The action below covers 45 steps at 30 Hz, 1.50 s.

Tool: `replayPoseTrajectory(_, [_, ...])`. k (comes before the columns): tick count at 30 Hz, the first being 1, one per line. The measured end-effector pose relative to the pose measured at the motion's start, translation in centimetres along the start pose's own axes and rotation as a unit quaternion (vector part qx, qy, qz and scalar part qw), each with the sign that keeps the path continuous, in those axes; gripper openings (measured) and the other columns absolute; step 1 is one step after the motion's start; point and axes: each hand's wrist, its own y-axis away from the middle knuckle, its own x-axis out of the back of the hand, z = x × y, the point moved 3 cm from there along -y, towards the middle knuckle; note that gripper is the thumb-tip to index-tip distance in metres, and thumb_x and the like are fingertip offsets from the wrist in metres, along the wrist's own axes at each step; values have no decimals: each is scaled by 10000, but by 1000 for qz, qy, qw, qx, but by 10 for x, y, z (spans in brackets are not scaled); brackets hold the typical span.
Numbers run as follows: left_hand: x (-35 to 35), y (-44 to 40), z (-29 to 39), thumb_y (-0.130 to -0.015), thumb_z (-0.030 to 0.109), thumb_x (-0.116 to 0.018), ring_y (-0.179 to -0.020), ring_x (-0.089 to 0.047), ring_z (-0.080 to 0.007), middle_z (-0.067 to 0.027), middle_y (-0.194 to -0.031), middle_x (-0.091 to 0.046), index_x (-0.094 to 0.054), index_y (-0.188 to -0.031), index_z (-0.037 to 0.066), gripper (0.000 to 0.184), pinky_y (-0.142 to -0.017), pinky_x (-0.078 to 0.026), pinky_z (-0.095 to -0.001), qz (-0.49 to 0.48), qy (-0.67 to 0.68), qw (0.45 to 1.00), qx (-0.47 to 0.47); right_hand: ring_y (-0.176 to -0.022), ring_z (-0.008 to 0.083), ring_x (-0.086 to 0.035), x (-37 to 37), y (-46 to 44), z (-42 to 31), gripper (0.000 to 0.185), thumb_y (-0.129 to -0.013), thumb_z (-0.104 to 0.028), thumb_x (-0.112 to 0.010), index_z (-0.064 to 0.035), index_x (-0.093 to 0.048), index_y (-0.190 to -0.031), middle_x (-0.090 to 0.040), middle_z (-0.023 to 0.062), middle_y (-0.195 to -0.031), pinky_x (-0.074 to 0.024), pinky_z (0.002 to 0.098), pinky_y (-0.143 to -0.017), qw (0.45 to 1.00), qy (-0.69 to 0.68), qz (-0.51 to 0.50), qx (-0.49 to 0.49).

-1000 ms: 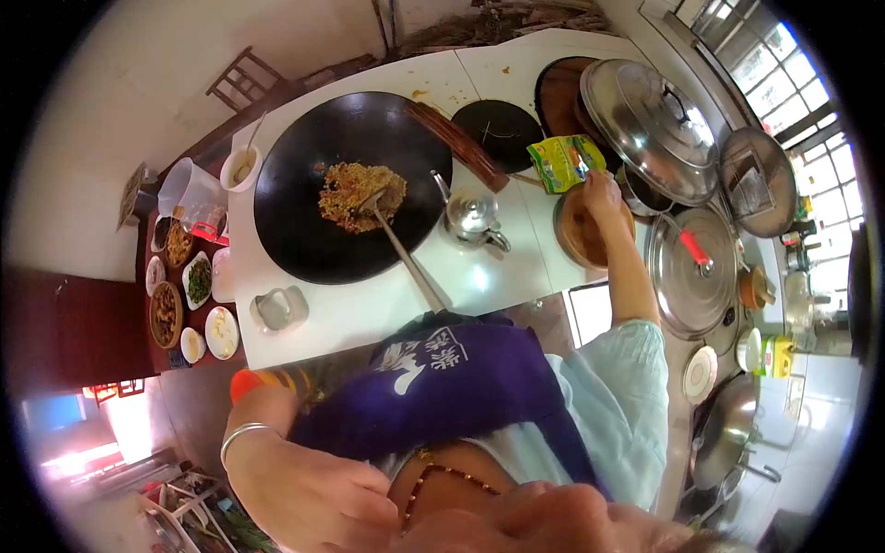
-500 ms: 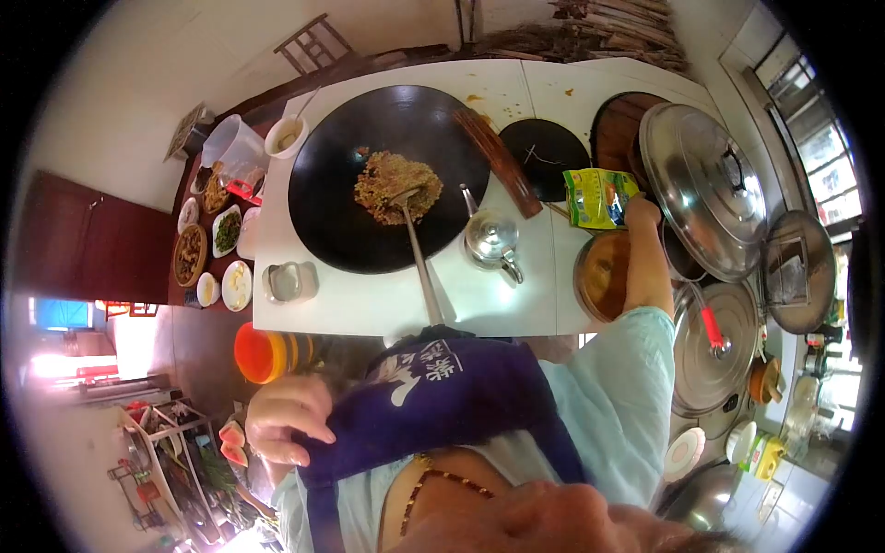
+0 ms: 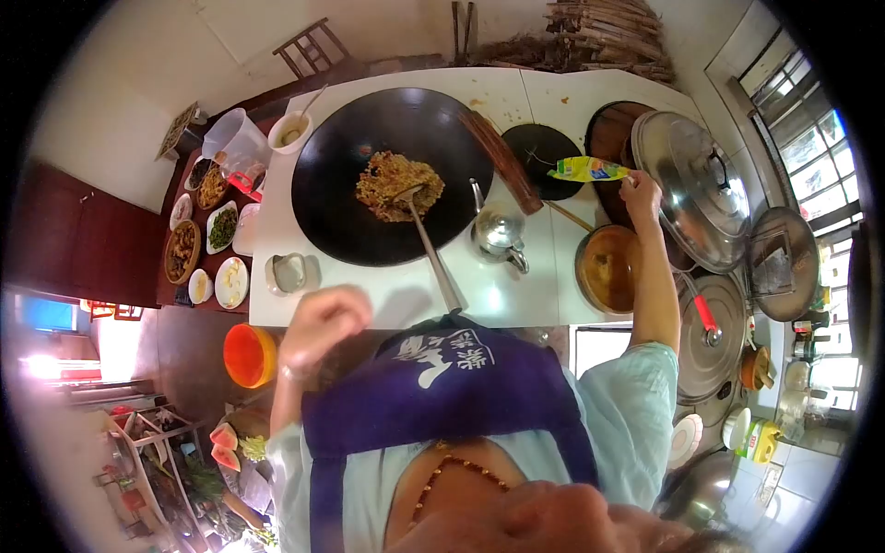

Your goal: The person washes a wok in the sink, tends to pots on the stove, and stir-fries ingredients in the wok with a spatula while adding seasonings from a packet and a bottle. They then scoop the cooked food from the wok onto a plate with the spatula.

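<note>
My right hand (image 3: 642, 200) pinches one end of a yellow-green seasoning packet (image 3: 590, 170), held nearly edge-on above a round black lid (image 3: 544, 158). Over the near edge of the counter is my left hand (image 3: 327, 324), slightly blurred, its fingers loosely bent and nothing visible in it. A large black wok (image 3: 332, 207) holds a heap of cooked, grainy, brown food (image 3: 392, 184). The head of a metal spatula (image 3: 436, 258) rests in that food, its handle pointing towards me. Beside the wok stands a small metal pot with a spout (image 3: 498, 230).
A wooden board (image 3: 502, 161) leans over the wok's right rim. To the right are a brown bowl (image 3: 610, 267) and a large metal lid (image 3: 687, 175). A glass dish (image 3: 287, 273) and a white cup (image 3: 289, 134) stand left of the wok. Several food plates cover the side table (image 3: 189, 295).
My left hand has risen from beside the apron to the counter's edge. The packet in my right hand has turned from face-on to nearly edge-on and lifted slightly.
</note>
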Motion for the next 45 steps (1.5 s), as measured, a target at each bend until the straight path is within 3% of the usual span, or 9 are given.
replayPoseTrajectory(11, [-4, -65, -108, -915, 206, -563, -658, -482, -88, -6, -745, -518, -580, -992, -3, 223, -580, -408, -222, -81, 178, 951, 239, -799, 230, -636, 102, 73, -168, 200, -830, -112, -622, -40, -626, -1016, -625, 152, -930, -512, 327, -681, 976, 52, 67, 203])
replayPoseTrajectory(18, [7, -74, -108, -952, 373, -461, -1099, -554, -300, -171, -1139, -547, -376, -1273, -19, 514, -919, -471, -480, -14, 376, 885, 276, -748, 129, -605, 120, 169, -294, 167, -825, -80, -643, -57, -655, -990, -625, 83, -942, -513, 251, -628, 943, -123, 31, 306])
replayPoseTrajectory(21, [27, -72, -110, -970, 351, -421, -1094, -558, -288, -163, -1184, -541, -392, -1263, -5, 461, -929, -467, -470, -73, 455, 874, 152, -823, 157, -617, 84, 197, -315, 189, -806, -50, -653, -41, -653, -995, -628, 110, -992, -540, 252, -652, 919, -171, 2, 355])
replayPoseTrajectory(26, [80, -41, -125, -947, 168, -480, -940, -612, -229, -132, -1133, -595, -468, -1215, 26, 303, -760, -515, -367, 26, 468, 868, 164, -853, 229, -623, 43, 232, -331, 215, -763, 55, -628, -8, -655, -967, -618, 159, -975, -523, 282, -659, 891, -223, -50, 391])
replayPoseTrajectory(34, [121, -22, -91, -879, 58, -580, -921, -635, -213, -96, -1145, -603, -495, -1195, 13, 330, -825, -529, -353, 82, 384, 912, 115, -866, 265, -624, 24, 259, -343, 254, -747, 97, -609, -39, -659, -956, -623, 137, -1019, -503, 298, -703, 877, -230, -11, 421])
replayPoseTrajectory(38, [188, -34, -98, -849, 50, -610, -886, -624, -154, -81, -1058, -637, -553, -1125, 0, 285, -790, -509, -288, 262, 49, 964, 1, -869, 265, -626, -1, 272, -322, 217, -758, 75, -615, -31, -658, -943, -626, 140, -1024, -501, 306, -699, 897, -241, 0, 371])
replayPoseTrajectory(40, [207, -37, -67, -818, 83, -652, -832, -607, -101, -58, -957, -668, -611, -1022, -7, 227, -740, -486, -250, 326, -237, 915, -30, -874, 276, -624, -11, 285, -307, 201, -764, 74, -615, -22, -654, -937, -625, 149, -1012, -503, 311, -709, 908, -220, 12, 356])
replayPoseTrajectory(43, [233, -48, -41, -832, 123, -644, -814, -614, -97, -60, -928, -675, -617, -1018, -11, 230, -736, -484, -261, 367, -314, 875, -22, -879, 288, -622, -15, 306, -283, 205, -756, 87, -617, -14, -651, -930, -622, 156, -1000, -503, 318, -729, 931, -221, 15, 290])
replayPoseTrajectory(45, [238, -61, -29, -835, 148, -647, -807, -619, -103, -62, -912, -677, -621, -1011, -8, 237, -727, -483, -262, 382, -233, 881, -156, -871, 262, -623, -17, 316, -263, 194, -765, 92, -613, -1, -645, -932, -616, 161, -1008, -513, 297, -708, 937, -225, 39, 264])
